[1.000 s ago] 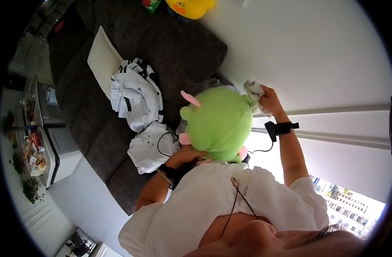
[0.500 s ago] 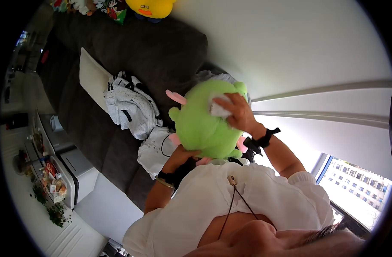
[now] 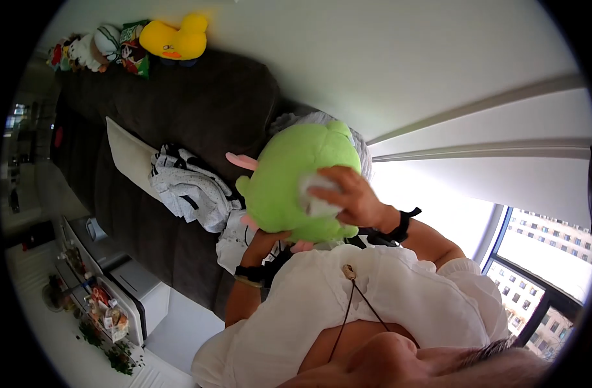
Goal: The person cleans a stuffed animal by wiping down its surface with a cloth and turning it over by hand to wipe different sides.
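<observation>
A big green plush toy (image 3: 279, 174) with pink parts sits in front of my chest. My right hand (image 3: 355, 199) holds a white cloth or wad of tissue (image 3: 316, 196), somewhat blurred, against the plush. At the toy's lower edge my left hand (image 3: 268, 243) grips it, its fingers partly hidden underneath. Both wrists wear black bands.
A dark sofa (image 3: 173, 90) runs along the wall, with a yellow duck plush (image 3: 179, 40) on its back. Grey speckled clothing (image 3: 195, 197) and a cream board-like piece (image 3: 129, 155) lie on the seat. A window (image 3: 535, 278) stands at right, a cluttered table (image 3: 108, 310) at left.
My right hand and the white cloth have moved down over the plush, toward my chest. The left hand still grips the toy. The view has turned slightly.
</observation>
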`<state>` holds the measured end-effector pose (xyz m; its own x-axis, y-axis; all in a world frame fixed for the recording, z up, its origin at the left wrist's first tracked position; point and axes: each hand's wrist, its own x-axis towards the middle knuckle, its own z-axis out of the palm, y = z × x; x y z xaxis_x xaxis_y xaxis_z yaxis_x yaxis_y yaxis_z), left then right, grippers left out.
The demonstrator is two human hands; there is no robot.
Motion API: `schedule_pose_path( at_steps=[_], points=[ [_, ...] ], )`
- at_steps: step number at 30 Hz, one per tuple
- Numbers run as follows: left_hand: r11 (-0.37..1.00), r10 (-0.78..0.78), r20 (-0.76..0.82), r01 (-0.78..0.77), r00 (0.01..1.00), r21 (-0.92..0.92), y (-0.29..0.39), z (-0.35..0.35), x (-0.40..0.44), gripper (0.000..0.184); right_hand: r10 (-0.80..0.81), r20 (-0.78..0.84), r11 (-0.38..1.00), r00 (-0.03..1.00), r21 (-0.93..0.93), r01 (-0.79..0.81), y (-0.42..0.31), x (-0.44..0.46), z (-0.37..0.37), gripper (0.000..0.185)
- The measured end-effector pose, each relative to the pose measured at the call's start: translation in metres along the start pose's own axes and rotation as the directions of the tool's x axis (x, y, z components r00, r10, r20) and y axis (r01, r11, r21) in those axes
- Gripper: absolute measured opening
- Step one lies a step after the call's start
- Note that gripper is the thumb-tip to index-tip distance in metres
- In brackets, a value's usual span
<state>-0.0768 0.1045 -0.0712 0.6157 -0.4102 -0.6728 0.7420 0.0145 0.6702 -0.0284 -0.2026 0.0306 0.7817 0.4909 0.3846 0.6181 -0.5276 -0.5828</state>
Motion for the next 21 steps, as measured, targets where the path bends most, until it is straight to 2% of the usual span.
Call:
schedule_pose_path(
  at_steps=[1, 2, 4, 6, 8, 9, 10, 12, 13, 15, 16, 17, 18, 19, 21],
  points=[
    [1.0, -0.004, 0.017, 0.003, 1.0, 0.007, 0.0, -0.003, 0.002, 0.04, -0.083, 0.072, 0.996, 0.994, -0.04, 0.086, -0.003, -0.005, 0.01, 0.073],
    [1.0, 0.029, 0.009, -0.03, 1.0, 0.01, 0.0, -0.004, 0.002, 0.039, -0.107, 0.05, 0.991, 0.993, -0.078, 0.111, 0.005, -0.009, 0.02, 0.072],
    [0.995, 0.095, -0.009, -0.095, 0.995, 0.019, -0.002, -0.006, 0.002, 0.035, 0.112, 0.007, 0.994, 0.994, -0.006, -0.112, 0.033, -0.015, 0.026, 0.073],
    [0.993, 0.117, -0.009, -0.117, 0.993, -0.013, -0.008, -0.01, 0.006, 0.036, 0.312, -0.139, 0.948, 0.94, -0.019, -0.318, 0.076, -0.026, 0.034, 0.076],
    [0.992, 0.108, 0.008, -0.108, 0.994, -0.061, -0.015, -0.016, 0.013, 0.041, 0.533, -0.263, 0.838, 0.804, 0.033, -0.545, 0.127, -0.05, 0.055, 0.063],
    [0.992, 0.088, 0.024, -0.085, 0.996, -0.091, -0.018, -0.019, 0.017, 0.047, 0.594, -0.283, 0.799, 0.753, 0.099, -0.593, 0.159, -0.071, 0.07, 0.051],
    [0.991, 0.068, 0.04, -0.062, 0.997, -0.12, -0.018, -0.021, 0.018, 0.052, 0.858, -0.065, 0.506, 0.509, 0.274, -0.818, 0.159, -0.073, 0.061, 0.043],
    [0.993, 0.086, -0.007, -0.086, 0.996, -0.085, -0.009, -0.018, 0.018, 0.05, 0.941, 0.011, 0.307, 0.339, 0.396, -0.865, 0.17, -0.096, 0.065, 0.041],
    [0.993, 0.095, -0.033, -0.097, 0.995, -0.072, -0.006, -0.017, 0.018, 0.049, 0.92, -0.068, 0.378, 0.386, 0.412, -0.829, 0.159, -0.09, 0.057, 0.042],
    [0.984, 0.114, 0.083, -0.102, 0.99, -0.144, -0.014, -0.039, 0.024, 0.044, 0.862, -0.218, 0.506, 0.457, 0.414, -0.757, 0.122, -0.084, 0.036, 0.045],
    [0.979, 0.122, 0.14, -0.095, 0.983, -0.181, -0.018, -0.046, 0.026, 0.041, 0.739, -0.348, 0.672, 0.576, 0.325, -0.665, 0.1, -0.075, 0.027, 0.049],
    [0.986, 0.126, 0.097, -0.114, 0.987, -0.12, -0.015, -0.042, 0.024, 0.039, 0.58, -0.459, 0.807, 0.672, 0.211, -0.552, 0.076, -0.064, 0.017, 0.054],
    [0.99, 0.135, 0.056, -0.132, 0.989, -0.054, -0.009, -0.034, 0.022, 0.037, 0.503, -0.395, 0.864, 0.769, 0.203, -0.46, 0.051, -0.055, 0.003, 0.065],
    [0.989, 0.15, 0.019, -0.15, 0.989, 0.013, -0.004, -0.029, 0.022, 0.035, 0.348, -0.377, 0.937, 0.858, 0.13, -0.323, 0.031, -0.046, -0.004, 0.071],
    [0.969, 0.15, 0.066, -0.133, 0.987, -0.208, -0.003, -0.029, 0.029, 0.034, 0.117, -0.236, 0.993, 0.965, 0.051, -0.107, 0.006, -0.039, 0.0, 0.076]
  ],
)
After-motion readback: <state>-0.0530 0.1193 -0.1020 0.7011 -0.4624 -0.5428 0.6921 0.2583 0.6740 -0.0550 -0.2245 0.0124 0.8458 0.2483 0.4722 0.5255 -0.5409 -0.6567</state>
